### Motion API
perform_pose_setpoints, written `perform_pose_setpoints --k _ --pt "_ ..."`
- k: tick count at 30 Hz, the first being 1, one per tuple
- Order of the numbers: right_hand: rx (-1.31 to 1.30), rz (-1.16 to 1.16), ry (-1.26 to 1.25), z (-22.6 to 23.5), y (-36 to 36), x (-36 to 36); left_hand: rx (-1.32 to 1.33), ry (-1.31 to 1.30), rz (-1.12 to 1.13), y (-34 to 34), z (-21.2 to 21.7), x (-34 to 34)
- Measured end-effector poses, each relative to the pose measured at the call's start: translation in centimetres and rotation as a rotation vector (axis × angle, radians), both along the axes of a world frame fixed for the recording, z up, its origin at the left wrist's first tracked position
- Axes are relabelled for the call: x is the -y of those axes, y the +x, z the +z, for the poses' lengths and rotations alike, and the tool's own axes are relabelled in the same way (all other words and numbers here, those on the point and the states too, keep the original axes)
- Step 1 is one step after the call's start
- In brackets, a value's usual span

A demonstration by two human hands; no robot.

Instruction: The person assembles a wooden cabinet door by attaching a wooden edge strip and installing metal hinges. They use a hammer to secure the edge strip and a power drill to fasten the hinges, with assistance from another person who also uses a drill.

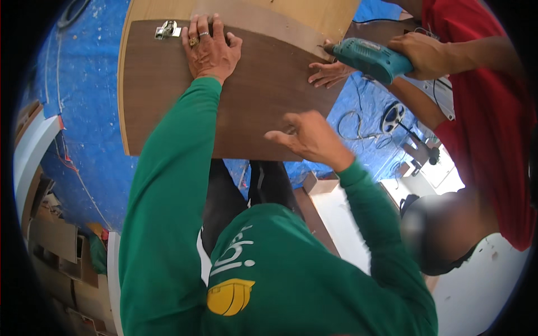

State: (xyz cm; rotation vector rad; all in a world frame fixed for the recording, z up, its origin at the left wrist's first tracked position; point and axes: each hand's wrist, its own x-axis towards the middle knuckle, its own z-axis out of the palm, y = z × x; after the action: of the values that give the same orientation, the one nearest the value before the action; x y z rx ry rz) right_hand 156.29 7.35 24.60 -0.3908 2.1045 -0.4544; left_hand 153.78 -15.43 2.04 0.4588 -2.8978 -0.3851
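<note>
My left hand (210, 50), with rings on its fingers, lies spread on a dark brown wood-grain panel (260, 106). Right beside its fingertips a metal cabinet hinge (167, 30) sits near the panel's far left corner. Over the panel's near right part hovers my right hand (314, 136), slightly blurred, thumb and forefinger apart and nothing visible between them. At the far right a co-worker's hand (421, 55) grips a teal power drill (371, 57), its tip by the panel's edge. The co-worker's other hand (333, 73) rests on the panel beneath the drill.
A light wood board (246, 10) adjoins the panel's far side. Blue sheeting (89, 101) covers the floor. Cables and a round reel (393, 116) lie at the right, near the co-worker in red (482, 112). Cut board pieces (53, 238) are piled lower left.
</note>
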Motion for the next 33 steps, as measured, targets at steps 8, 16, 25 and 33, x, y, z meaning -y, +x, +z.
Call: perform_pose_setpoints --k 8,16,25,33 --pt "-0.638 -0.994 0.597 -17.7 15.6 -14.8 -0.001 -0.073 -0.021 1.0 0.0 0.6" --pt "-0.314 -1.248 0.599 -19.1 13.0 -10.2 0.009 -0.111 -0.025 1.1 0.6 0.6" --pt "-0.403 -1.250 0.621 -20.4 13.9 -10.9 -0.032 -0.123 -0.023 0.5 0.6 0.4" --pt "-0.436 -1.218 0.625 -21.2 14.4 -11.4 -0.074 -0.112 -0.027 0.5 0.3 0.5"
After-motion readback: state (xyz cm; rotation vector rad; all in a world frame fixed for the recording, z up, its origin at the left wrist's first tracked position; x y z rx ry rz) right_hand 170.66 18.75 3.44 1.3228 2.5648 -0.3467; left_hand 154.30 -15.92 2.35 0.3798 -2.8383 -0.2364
